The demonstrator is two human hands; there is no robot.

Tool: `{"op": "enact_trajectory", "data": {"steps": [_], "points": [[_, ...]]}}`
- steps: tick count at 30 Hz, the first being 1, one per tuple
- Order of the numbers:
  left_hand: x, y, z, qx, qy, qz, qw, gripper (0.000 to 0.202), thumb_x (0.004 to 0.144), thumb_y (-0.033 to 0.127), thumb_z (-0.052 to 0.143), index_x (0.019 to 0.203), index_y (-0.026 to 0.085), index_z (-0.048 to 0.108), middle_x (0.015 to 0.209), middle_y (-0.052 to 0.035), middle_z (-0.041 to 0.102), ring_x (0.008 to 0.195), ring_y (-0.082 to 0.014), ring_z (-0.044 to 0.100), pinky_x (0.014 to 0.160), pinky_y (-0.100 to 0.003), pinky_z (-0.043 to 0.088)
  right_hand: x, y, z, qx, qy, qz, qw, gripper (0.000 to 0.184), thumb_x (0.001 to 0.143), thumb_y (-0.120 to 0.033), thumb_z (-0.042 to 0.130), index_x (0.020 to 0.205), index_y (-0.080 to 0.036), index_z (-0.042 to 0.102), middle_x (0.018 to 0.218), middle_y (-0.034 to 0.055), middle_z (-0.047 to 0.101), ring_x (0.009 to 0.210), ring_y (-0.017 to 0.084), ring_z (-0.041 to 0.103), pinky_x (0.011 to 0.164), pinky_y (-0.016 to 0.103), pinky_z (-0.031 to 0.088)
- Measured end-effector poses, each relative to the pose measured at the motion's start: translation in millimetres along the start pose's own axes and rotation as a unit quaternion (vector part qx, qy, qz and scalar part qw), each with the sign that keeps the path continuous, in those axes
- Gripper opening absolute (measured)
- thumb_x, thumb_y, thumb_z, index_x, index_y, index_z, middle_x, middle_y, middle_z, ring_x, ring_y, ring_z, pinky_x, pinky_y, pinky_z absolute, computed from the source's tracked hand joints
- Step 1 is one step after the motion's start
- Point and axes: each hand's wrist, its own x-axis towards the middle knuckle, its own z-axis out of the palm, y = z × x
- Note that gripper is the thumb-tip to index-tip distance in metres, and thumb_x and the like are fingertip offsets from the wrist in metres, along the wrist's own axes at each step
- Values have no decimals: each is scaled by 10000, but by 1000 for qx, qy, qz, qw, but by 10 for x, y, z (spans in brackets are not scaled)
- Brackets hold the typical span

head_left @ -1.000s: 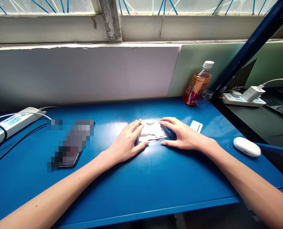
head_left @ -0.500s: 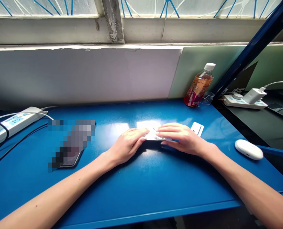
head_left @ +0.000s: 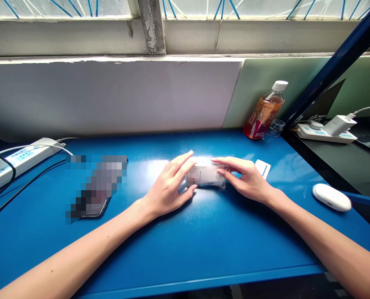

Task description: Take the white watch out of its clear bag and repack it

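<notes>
A small clear plastic packet with a white printed label lies at the middle of the blue table. My left hand is at its left end, thumb and fingers spread apart around that end. At the right end, my right hand pinches the crinkled plastic between thumb and fingers. What is inside the packet cannot be made out. Just behind my right wrist lies a white card with a dark stripe, partly covered by the hand.
On the left are a phone, partly blurred out, and a white power strip with cables. A drink bottle leans at the back right beside a clear plastic ring. A white rounded case sits near the right edge.
My left hand has opened from its closed grip and its fingers have spread. The packet now shows its label. My right fingers have moved to its right end. The view has shifted slightly.
</notes>
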Motion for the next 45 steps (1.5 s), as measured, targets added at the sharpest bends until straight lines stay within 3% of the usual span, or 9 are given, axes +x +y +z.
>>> {"op": "enact_trajectory", "data": {"steps": [3, 7, 12, 16, 20, 26, 34, 40, 45], "points": [[1, -6, 10, 3, -38, 4, 999, 652, 879, 273, 670, 1467, 183, 403, 1489, -178, 480, 1426, -333, 395, 1146, -530, 387, 15, 3, 4, -6, -25, 6, 1000, 280, 938, -211, 604, 1205, -181, 684, 1096, 97, 740, 871, 174, 712, 714, 271, 608], [2, -23, 21, -8, -88, -18, 996, 654, 866, 385, 694, 1434, 159, 463, 1422, -175, 551, 1380, -339, 449, 1135, -524, 400, 12, 47, 8, -57, -50, -26, 997, 261, 965, -219, 547, 1180, -186, 692, 1075, 106, 721, 919, 204, 699, 809, 340, 598], [23, -25, 15, 3, -150, -66, 986, 656, 878, 503, 656, 1396, 128, 508, 1388, -187, 577, 1347, -355, 477, 1110, -527, 423, -12, 68, -28, -160, -99, -54, 981, 300, 981, -257, 504, 1226, -187, 663, 1259, 153, 660, 1125, 268, 653, 958, 439, 560], [30, -7, 10, 23, -172, -80, 982, 647, 915, 518, 594, 1406, 107, 500, 1422, -191, 552, 1380, -361, 438, 1121, -533, 407, -33, 20, -63, -176, -176, -66, 966, 446, 968, -356, 548, 1368, -160, 565, 1374, 180, 603, 1266, 297, 582, 1042, 467, 515], [25, 9, 12, 44, -183, -89, 978, 667, 951, 513, 537, 1434, 58, 465, 1497, -208, 468, 1416, -353, 396, 1162, -513, 360, -57, -10, -62, -195, -203, -38, 959, 535, 975, -401, 532, 1444, -148, 489, 1471, 191, 523, 1367, 320, 494, 1105, 505, 458], [42, 18, -18, 31, -206, -52, 977, 597, 1012, 433, 444, 1502, 98, 384, 1555, -175, 399, 1475, -313, 314, 1198, -491, 295, -72, -3, -22, -220, -216, -23, 951, 492, 1026, -326, 414, 1471, -119, 448, 1501, 187, 492, 1407, 292, 451, 1143, 493, 420], [85, 31, -22, 52, -257, -35, 964, 588, 1040, 433, 359, 1515, 87, 360, 1570, -194, 359, 1469, -338, 319, 1188, -530, 263, -84, 36, 30, -246, -168, -60, 953, 421, 966, -145, 432, 1367, -86, 548, 1390, 196, 602, 1332, 321, 537, 1094, 513, 480], [84, 23, -15, 45, -242, -30, 969, 561, 1039, 435, 367, 1512, 134, 378, 1553, -162, 406, 1455, -324, 350, 1188, -518, 266, -75, -22, 47, -276, -157, -66, 946, 382, 969, -130, 416, 1310, -99, 586, 1308, 193, 663, 1238, 322, 621, 1020, 506, 543], [82, 22, -17, 50, -245, -31, 968, 581, 1033, 452, 373, 1503, 110, 390, 1549, -174, 409, 1450, -331, 353, 1186, -516, 267, -84, -40, 59, -290, -147, -52, 944, 384, 965, -124, 412, 1307, -64, 575, 1305, 213, 659, 1273, 345, 589, 1014, 505, 546]]}}
